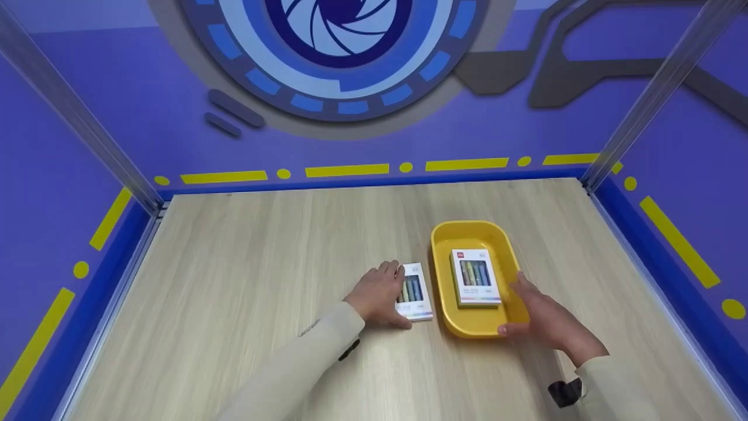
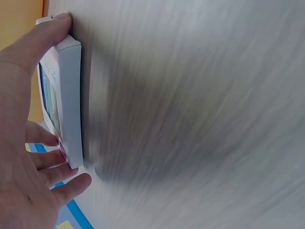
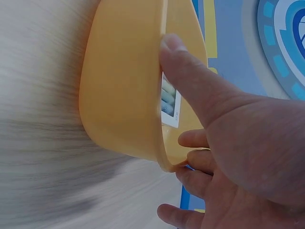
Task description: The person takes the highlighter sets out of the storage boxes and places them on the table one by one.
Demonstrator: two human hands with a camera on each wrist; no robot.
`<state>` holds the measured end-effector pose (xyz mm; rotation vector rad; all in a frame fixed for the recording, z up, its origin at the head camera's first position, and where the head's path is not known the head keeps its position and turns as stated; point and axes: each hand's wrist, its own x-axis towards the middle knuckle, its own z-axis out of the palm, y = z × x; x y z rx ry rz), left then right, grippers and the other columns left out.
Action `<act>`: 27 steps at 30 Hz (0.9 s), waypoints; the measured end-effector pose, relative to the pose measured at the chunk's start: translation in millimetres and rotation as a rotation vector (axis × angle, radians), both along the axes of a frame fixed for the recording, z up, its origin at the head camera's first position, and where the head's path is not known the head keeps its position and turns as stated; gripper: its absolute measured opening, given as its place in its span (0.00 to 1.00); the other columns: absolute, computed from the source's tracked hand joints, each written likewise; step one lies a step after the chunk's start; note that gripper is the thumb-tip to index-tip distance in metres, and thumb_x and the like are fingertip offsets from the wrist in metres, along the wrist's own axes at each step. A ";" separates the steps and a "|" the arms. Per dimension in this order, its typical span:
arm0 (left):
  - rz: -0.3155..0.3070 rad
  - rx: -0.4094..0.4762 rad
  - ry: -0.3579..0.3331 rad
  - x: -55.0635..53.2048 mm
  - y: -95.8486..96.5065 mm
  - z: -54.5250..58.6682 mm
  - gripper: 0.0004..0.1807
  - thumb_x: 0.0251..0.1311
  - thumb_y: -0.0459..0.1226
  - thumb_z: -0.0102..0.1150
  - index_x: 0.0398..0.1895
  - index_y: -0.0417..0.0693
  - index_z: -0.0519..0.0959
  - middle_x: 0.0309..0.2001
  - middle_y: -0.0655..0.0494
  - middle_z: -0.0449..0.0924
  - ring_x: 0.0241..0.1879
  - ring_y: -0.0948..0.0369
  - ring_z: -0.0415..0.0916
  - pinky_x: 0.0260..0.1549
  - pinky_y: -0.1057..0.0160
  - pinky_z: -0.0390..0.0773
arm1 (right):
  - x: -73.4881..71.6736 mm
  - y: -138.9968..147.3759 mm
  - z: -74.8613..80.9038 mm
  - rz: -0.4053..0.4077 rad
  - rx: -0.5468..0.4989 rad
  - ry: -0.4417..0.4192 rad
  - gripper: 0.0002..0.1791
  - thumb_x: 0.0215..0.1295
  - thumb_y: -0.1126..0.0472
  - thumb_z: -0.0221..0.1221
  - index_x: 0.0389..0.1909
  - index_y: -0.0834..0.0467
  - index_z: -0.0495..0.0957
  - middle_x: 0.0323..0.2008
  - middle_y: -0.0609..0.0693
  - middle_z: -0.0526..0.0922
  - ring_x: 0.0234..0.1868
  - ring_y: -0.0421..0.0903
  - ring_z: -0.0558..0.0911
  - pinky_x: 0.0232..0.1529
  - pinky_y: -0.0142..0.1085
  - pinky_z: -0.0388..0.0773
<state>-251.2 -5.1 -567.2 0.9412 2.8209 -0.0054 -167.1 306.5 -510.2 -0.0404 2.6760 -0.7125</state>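
Observation:
My left hand (image 1: 378,294) spans a white crayon box (image 1: 415,292), thumb at its near end and fingers toward its far end. Through the box's window, coloured sticks show. The left wrist view has this box (image 2: 71,100) lying flat on the table between thumb and fingers. Just right of it stands a yellow plastic tray (image 1: 456,325). Inside the tray lies a similar crayon box (image 1: 476,278), face up. My right hand (image 1: 549,318) holds the tray's near right corner; in the right wrist view its thumb (image 3: 178,59) lies on the rim and other fingers touch the rim nearby.
A light wood-grain table (image 1: 245,263) carries everything. Purple-blue walls (image 1: 374,146) with yellow dashes enclose its back and sides. Metal posts (image 1: 648,99) stand at the back corners.

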 end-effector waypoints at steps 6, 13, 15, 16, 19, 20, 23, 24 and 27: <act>-0.003 -0.006 0.016 0.9 0.7 0.3 0.67 0.34 0.73 0.65 0.72 0.40 0.57 0.67 0.46 0.64 0.64 0.54 0.64 0.61 0.56 0.72 | -0.2 0.6 0.3 -0.001 0.001 -0.007 0.60 0.48 0.38 0.69 0.74 0.64 0.51 0.75 0.67 0.41 0.73 0.70 0.51 0.69 0.64 0.52; 0.003 -0.015 -0.011 1.6 -0.6 3.4 0.68 0.33 0.74 0.64 0.73 0.41 0.56 0.70 0.46 0.62 0.67 0.53 0.62 0.64 0.54 0.70 | 0.0 0.0 0.2 -0.006 -0.004 -0.024 0.60 0.48 0.37 0.69 0.74 0.63 0.51 0.76 0.67 0.41 0.73 0.69 0.50 0.69 0.64 0.51; 0.005 -0.013 -0.017 1.6 -1.1 4.3 0.68 0.33 0.74 0.63 0.73 0.41 0.56 0.70 0.46 0.61 0.67 0.53 0.62 0.64 0.54 0.69 | 0.0 0.2 0.2 -0.003 -0.002 -0.019 0.60 0.48 0.38 0.69 0.74 0.64 0.51 0.76 0.67 0.41 0.73 0.69 0.50 0.69 0.64 0.51; 0.004 -0.013 -0.015 1.6 -1.3 4.5 0.68 0.33 0.75 0.63 0.73 0.41 0.56 0.70 0.46 0.62 0.67 0.53 0.62 0.64 0.55 0.70 | -0.1 0.3 0.2 -0.001 -0.002 -0.017 0.60 0.48 0.38 0.69 0.74 0.64 0.52 0.76 0.67 0.41 0.73 0.69 0.50 0.69 0.64 0.51; 0.002 -0.011 -0.018 1.3 -1.7 5.0 0.68 0.34 0.75 0.62 0.73 0.41 0.57 0.69 0.46 0.62 0.65 0.53 0.63 0.63 0.55 0.70 | -0.1 0.1 0.2 -0.003 -0.004 -0.019 0.59 0.48 0.39 0.69 0.74 0.64 0.52 0.76 0.67 0.41 0.73 0.69 0.50 0.69 0.64 0.51; 0.002 -0.014 -0.019 1.1 -1.7 5.1 0.68 0.34 0.75 0.62 0.73 0.41 0.56 0.70 0.46 0.61 0.66 0.53 0.63 0.63 0.56 0.70 | 0.0 0.1 0.3 -0.004 -0.005 -0.021 0.59 0.48 0.38 0.69 0.74 0.64 0.52 0.76 0.67 0.41 0.73 0.69 0.50 0.69 0.64 0.51; 0.006 -0.018 -0.030 0.7 -1.6 5.5 0.68 0.34 0.75 0.62 0.73 0.41 0.55 0.71 0.46 0.60 0.67 0.52 0.62 0.64 0.55 0.69 | 0.1 0.0 0.6 -0.006 -0.011 -0.026 0.60 0.48 0.38 0.69 0.74 0.64 0.51 0.76 0.67 0.40 0.73 0.69 0.49 0.69 0.64 0.50; 0.008 -0.021 -0.034 0.5 -1.5 5.7 0.68 0.34 0.75 0.61 0.74 0.41 0.55 0.72 0.46 0.59 0.68 0.52 0.61 0.65 0.55 0.68 | 0.1 0.1 0.7 -0.005 -0.012 -0.025 0.60 0.48 0.38 0.69 0.74 0.64 0.51 0.76 0.67 0.40 0.73 0.69 0.49 0.69 0.64 0.50; 0.015 -0.027 -0.040 -0.3 -0.7 6.7 0.68 0.35 0.76 0.61 0.74 0.41 0.54 0.72 0.46 0.58 0.69 0.52 0.60 0.66 0.54 0.67 | 0.3 0.4 0.5 0.001 -0.009 -0.014 0.59 0.48 0.38 0.69 0.74 0.64 0.52 0.75 0.68 0.40 0.73 0.69 0.49 0.70 0.64 0.50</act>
